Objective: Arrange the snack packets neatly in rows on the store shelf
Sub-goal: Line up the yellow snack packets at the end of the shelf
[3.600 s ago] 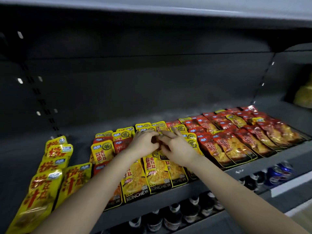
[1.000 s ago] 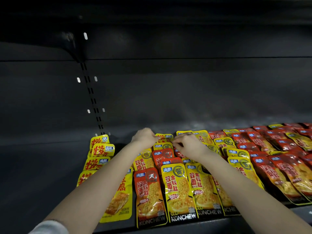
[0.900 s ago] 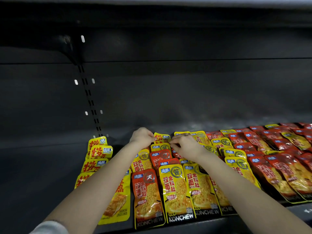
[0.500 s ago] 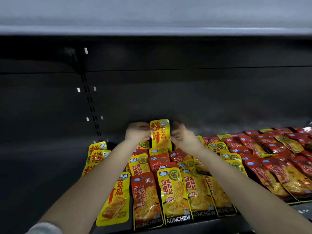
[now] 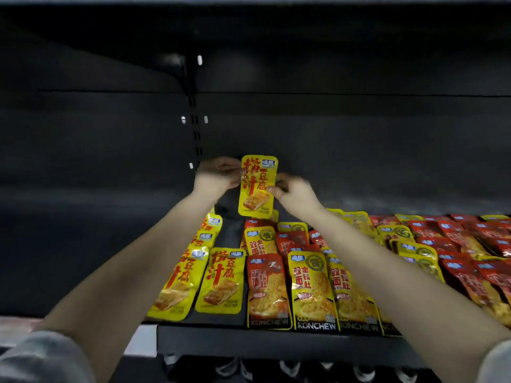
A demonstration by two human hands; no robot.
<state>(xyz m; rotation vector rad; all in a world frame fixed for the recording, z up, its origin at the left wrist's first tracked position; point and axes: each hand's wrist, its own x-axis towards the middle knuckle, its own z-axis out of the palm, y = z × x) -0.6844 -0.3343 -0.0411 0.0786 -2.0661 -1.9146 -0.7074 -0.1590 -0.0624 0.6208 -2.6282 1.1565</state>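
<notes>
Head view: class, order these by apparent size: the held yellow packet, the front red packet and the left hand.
Largest: front red packet, though it lies nearer the camera, so its lead over the next is unsure.
Middle: held yellow packet.
Smallest: left hand.

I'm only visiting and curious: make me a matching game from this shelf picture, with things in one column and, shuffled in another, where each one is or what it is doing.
Things
1. raised yellow packet
2. front red packet
3. left hand
4. right hand

Places and states
A. pinches the raised packet's right edge
B. held upright in the air
C. lies flat at the front of the shelf
D. holds the raised packet's upper left edge

Pairs: 1-B, 2-C, 3-D, 4-A
</notes>
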